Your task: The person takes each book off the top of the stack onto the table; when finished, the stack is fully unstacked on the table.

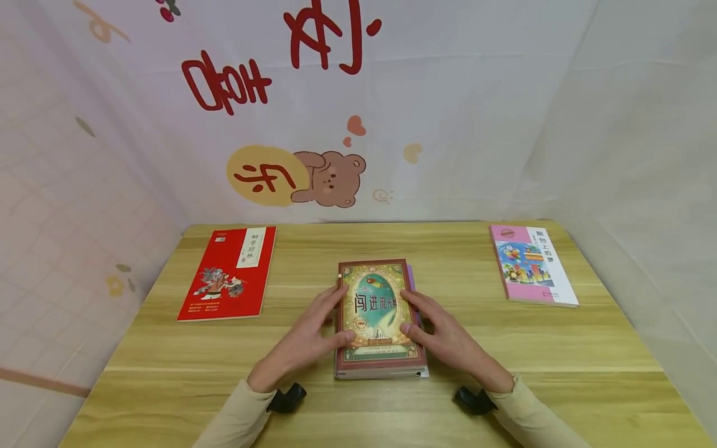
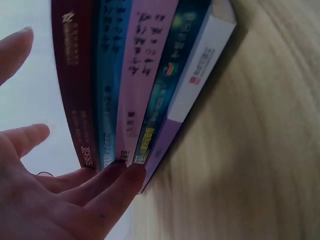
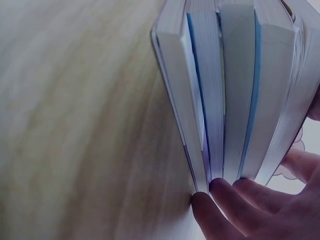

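Observation:
A stack of several books stands mid-table, topped by a maroon-edged book (image 1: 376,311) with a green and gold cover. My left hand (image 1: 310,339) lies along its left side, fingertips against the spines, thumb over the cover's edge. In the left wrist view, blue (image 2: 107,75), pink (image 2: 142,65) and dark teal (image 2: 172,65) spines follow the maroon spine (image 2: 75,75), with a white and purple spine (image 2: 200,70) lowest. On the other side, my right hand (image 1: 442,330) touches the page edges (image 3: 237,90) with its fingertips, thumb over the cover. Both hands' fingers are fairly straight.
A red book (image 1: 229,274) lies flat at the table's left, and a pink and white book (image 1: 532,266) lies at the right. White printed cloth (image 1: 465,124) hangs behind the wooden table (image 1: 313,249) and along its sides.

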`<state>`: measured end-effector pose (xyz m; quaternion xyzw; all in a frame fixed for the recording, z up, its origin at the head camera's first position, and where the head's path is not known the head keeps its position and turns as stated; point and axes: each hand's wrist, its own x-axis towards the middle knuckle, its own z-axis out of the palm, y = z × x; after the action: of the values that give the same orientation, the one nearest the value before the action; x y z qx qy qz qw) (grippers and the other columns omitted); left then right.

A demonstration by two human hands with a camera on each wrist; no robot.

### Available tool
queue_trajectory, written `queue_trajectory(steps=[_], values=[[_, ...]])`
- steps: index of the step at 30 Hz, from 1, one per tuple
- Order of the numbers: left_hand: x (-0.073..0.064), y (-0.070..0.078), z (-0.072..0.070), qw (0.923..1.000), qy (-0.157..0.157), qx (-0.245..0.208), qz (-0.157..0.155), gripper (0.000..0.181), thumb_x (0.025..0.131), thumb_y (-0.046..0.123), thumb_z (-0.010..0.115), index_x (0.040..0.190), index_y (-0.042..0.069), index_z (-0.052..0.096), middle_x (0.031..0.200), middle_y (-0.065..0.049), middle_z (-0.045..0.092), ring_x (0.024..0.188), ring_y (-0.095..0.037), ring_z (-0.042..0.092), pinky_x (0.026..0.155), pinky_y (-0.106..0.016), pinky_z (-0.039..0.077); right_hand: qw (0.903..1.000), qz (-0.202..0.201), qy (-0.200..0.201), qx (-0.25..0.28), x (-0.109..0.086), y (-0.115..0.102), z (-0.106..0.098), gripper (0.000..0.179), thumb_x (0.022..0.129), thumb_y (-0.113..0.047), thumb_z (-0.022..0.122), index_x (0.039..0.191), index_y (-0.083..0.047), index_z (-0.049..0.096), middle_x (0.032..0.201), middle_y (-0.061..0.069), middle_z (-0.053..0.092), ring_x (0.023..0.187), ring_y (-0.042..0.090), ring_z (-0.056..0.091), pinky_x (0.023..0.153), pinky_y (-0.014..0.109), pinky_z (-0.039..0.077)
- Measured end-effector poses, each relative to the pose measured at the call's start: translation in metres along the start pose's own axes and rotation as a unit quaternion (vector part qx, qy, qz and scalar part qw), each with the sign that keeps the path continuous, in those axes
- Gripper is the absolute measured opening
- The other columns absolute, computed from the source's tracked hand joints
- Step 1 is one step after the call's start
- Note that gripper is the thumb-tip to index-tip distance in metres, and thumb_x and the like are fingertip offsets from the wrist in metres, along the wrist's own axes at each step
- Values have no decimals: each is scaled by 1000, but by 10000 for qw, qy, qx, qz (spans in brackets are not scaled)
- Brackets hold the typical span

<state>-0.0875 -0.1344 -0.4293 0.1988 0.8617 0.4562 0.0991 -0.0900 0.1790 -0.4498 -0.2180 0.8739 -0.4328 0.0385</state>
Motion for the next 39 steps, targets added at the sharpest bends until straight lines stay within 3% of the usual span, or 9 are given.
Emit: queue_trajectory(steps=[4,8,18,25,33,39], values=[[-2,-1,6,9996,-37,213,-169,90,89,50,78,164,28,32,172,-7,16,154,-37,23,115,-68,31,10000,-4,-25,-19,-1,0,1,66,102,-34,67,160,-16,42,162,17,39,145,42,41,110,64,40],[-3,-3,9,9994,-162,183,-227,91,87,48,81,163,28,34,174,-7,11,156,-37,18,117,-66,30,10000,26,-59,42,-2,0,2,67,101,-35,68,160,-16,42,163,16,39,144,41,41,109,63,41],[-4,-6,9,9980,-472,-177,-381,79,92,44,77,160,27,42,174,-5,9,156,-36,15,118,-64,27,10000,1,-40,-76,-1,-2,2,67,100,-36,69,159,-17,43,162,15,41,143,40,45,108,62,44],[-5,-7,9,9980,-435,-323,-335,79,93,41,78,161,25,41,174,-6,9,156,-37,15,119,-64,26,9996,27,60,-289,-1,-1,2,66,99,-40,70,158,-20,46,157,10,48,139,34,50,107,56,48],[-5,-11,7,9980,-367,-427,-270,80,92,40,79,160,27,41,173,-7,12,156,-38,17,118,-63,28,9981,545,-13,272,-2,-1,1,72,101,-43,65,164,-28,33,158,17,46,132,38,58,106,55,49],[-4,-15,6,9977,-325,-527,-262,78,92,39,79,160,28,43,173,-9,14,155,-39,18,118,-64,28,9972,605,-44,439,-1,0,-3,73,103,-42,64,165,-24,29,160,15,44,133,38,57,106,53,50]])
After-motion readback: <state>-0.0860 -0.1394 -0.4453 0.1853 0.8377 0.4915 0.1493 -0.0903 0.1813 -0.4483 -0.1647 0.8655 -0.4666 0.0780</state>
